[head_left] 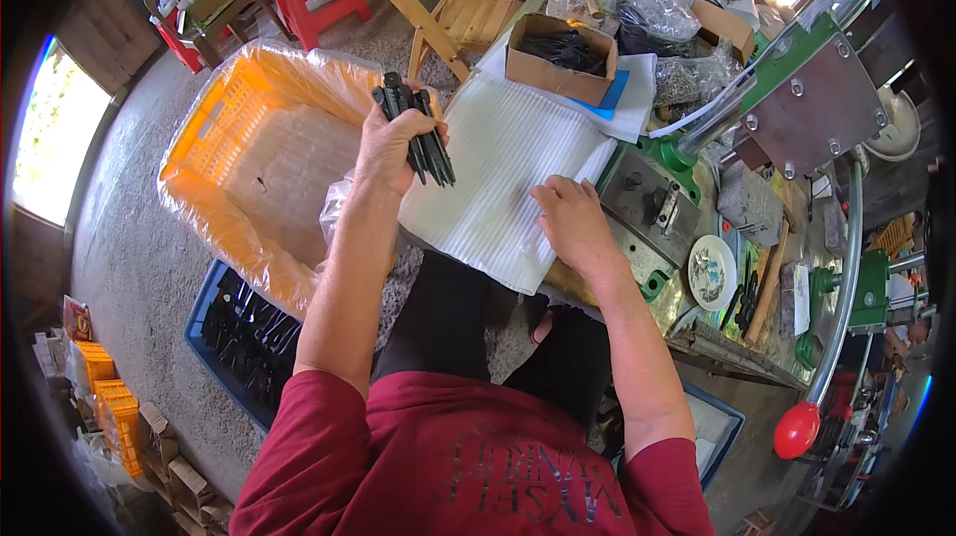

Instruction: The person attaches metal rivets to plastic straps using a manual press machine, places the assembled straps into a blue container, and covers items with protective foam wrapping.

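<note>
My left hand [386,149] is closed round a bundle of slim black pieces with pointed lower ends [430,155]; their exact kind is unclear. The hand is raised between the plastic-lined crate and the table, over the left edge of a ribbed white foam sheet [488,162]. Near that sheet's right side, my right hand [576,222] hovers or rests with loosely bent fingers, apart from one another, and nothing visible in them. Whether its fingertips touch the foam cannot be told.
A yellow crate [214,123] lined with clear plastic stands left; below it, a blue bin [211,312] holds many black pieces. Right of the sheet is a green hand press [797,88] with a red-knobbed lever [797,429]. A cardboard box [561,81] and white dish [712,272] sit nearby.
</note>
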`<state>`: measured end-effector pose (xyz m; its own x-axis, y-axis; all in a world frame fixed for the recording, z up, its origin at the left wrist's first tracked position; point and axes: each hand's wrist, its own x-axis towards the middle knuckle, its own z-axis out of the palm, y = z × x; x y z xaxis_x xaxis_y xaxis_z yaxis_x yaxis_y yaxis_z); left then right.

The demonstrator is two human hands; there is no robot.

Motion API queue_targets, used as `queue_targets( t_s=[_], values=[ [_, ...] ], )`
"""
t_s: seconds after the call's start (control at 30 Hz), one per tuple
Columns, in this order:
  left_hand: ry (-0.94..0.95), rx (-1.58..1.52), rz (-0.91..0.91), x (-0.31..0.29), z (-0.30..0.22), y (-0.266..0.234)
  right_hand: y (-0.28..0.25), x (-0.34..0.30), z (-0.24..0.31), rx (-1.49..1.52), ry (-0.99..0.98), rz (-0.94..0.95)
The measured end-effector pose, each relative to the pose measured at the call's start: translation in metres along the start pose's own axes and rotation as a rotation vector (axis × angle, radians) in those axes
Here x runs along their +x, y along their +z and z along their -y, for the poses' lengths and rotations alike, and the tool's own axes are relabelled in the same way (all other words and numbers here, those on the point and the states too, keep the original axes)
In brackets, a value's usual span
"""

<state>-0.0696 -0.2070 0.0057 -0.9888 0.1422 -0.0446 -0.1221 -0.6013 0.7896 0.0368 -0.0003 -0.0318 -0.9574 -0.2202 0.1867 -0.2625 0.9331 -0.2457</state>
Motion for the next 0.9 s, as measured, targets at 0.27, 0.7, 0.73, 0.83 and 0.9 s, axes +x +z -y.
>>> queue_targets(
  t_s=[0.27,0.7,0.73,0.83,0.9],
  values=[
    [-0.102,-0.015,-0.010,-0.018,0.006,0.000,-0.011,-0.001,0.013,0.061,0.004,-0.055],
    [-0.095,-0.324,-0.024,-0.061,0.017,0.004,-0.002,-0.013,0.097,1.118,0.180,-0.137],
    [-0.075,-0.303,-0.031,-0.063,0.020,0.004,-0.001,-0.015,0.099,1.100,0.212,-0.099],
    [-0.006,-0.301,-0.016,-0.060,0.031,0.008,0.015,-0.014,0.087,0.972,0.190,-0.249],
    [0.052,-0.201,-0.002,-0.057,0.032,0.011,0.019,-0.007,0.077,0.958,0.257,-0.342]
  ],
)
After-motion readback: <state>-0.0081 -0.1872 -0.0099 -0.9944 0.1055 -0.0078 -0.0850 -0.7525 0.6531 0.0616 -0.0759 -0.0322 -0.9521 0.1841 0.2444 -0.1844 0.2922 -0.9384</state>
